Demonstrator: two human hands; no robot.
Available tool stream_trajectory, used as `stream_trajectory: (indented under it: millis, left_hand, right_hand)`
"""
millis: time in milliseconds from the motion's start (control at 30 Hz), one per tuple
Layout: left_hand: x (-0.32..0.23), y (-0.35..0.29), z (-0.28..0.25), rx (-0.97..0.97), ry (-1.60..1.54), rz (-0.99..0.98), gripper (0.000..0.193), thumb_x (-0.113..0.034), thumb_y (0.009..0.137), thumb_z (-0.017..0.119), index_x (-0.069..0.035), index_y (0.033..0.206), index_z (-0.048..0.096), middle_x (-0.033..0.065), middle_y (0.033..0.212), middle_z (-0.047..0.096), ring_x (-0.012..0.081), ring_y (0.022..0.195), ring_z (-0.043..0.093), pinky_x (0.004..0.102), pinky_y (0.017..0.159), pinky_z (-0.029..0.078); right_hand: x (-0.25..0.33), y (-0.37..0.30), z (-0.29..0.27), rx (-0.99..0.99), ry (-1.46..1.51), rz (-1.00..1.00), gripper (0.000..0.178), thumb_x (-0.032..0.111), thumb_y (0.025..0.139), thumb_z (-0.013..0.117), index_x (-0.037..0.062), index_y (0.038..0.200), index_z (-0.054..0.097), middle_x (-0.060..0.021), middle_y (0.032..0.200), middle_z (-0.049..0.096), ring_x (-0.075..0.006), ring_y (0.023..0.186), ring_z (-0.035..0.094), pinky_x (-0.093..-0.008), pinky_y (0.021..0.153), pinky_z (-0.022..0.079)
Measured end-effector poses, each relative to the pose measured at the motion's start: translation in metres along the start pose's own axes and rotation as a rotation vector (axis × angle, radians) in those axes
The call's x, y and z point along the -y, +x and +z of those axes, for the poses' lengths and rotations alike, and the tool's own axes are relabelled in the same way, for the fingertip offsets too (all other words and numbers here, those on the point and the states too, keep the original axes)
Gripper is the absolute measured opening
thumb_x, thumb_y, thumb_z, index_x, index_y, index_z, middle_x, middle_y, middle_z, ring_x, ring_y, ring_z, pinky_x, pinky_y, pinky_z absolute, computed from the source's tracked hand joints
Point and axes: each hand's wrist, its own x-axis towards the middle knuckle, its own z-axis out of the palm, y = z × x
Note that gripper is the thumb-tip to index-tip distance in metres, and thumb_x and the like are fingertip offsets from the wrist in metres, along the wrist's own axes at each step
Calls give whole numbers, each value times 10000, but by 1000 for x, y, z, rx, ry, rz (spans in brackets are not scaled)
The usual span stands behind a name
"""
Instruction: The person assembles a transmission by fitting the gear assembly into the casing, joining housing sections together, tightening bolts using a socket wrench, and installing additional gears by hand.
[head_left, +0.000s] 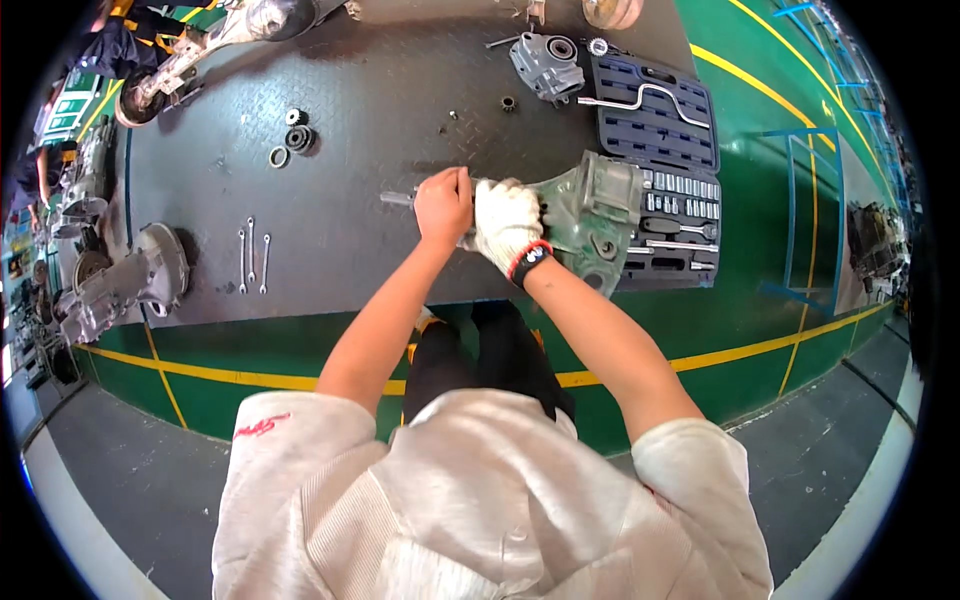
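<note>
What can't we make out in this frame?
Head view:
Metal shaft: stretch behind the left hand, hidden by it.
Green housing: left end, covered by the gloved right hand.
Round part: cut off by the top edge.
Tiny bits on the bench: too small to identify.

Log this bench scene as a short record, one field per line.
Left hand: bare, closed, apparently on a grey shaft
Right hand: white-gloved, beside the left, at the narrow end of the green housing; grip hidden
Right of housing: open tool case with sockets, cranked bar across it
Far side: grey casing beside the case
Left side: three spanners, ring-shaped parts beyond them
Surface: dark benchtop
Floor: green, yellow lines
</note>
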Motion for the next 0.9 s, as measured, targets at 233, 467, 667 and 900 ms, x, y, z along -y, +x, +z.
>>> stream_trajectory:
  millis: [233, 467, 667, 900]
  left_hand:
    - [-7, 3, -4, 9, 48, -32, 344, -298, 994, 537, -27, 904, 728, 186, 929, 705, 420, 852, 664, 474, 737, 527]
    - [-7, 0, -2, 17, 95, -131, 435, -404, 991, 513, -36, 897, 725, 205, 901, 713, 448, 845, 665, 539, 762, 504]
    - [1, -10, -9, -128, -97, -54, 248, -252, 954, 607, -33, 890, 706, 183, 884, 716, 399, 848, 668, 489, 817, 498]
    - [6, -39, 4, -272, -15, 24, 261, -159, 927, 589, -13, 1132, 657, 203, 1157, 659, 392, 1177, 584, 508, 1091, 400]
  right_hand:
    - [-1, -4, 10, -144, -44, -11, 611, 397, 791, 749, 51, 1262, 572, -192, 1185, 672, -346, 1133, 641, -564, 853, 510]
    - [-46, -39, -39, -43, 205, -198, 666, 521, 736, 787, 92, 1217, 621, -110, 1174, 694, -288, 1126, 658, -458, 966, 437]
    - [-159, -82, -39, -442, 679, 537, 869, 589, 790, 745, 28, 1418, 530, -217, 1307, 639, -369, 1214, 599, -457, 1065, 449]
    - [-157, -71, 14, -72, 2177, 506, 380, 321, 949, 637, 64, 1226, 669, -98, 1161, 702, -247, 1036, 645, -403, 932, 513]
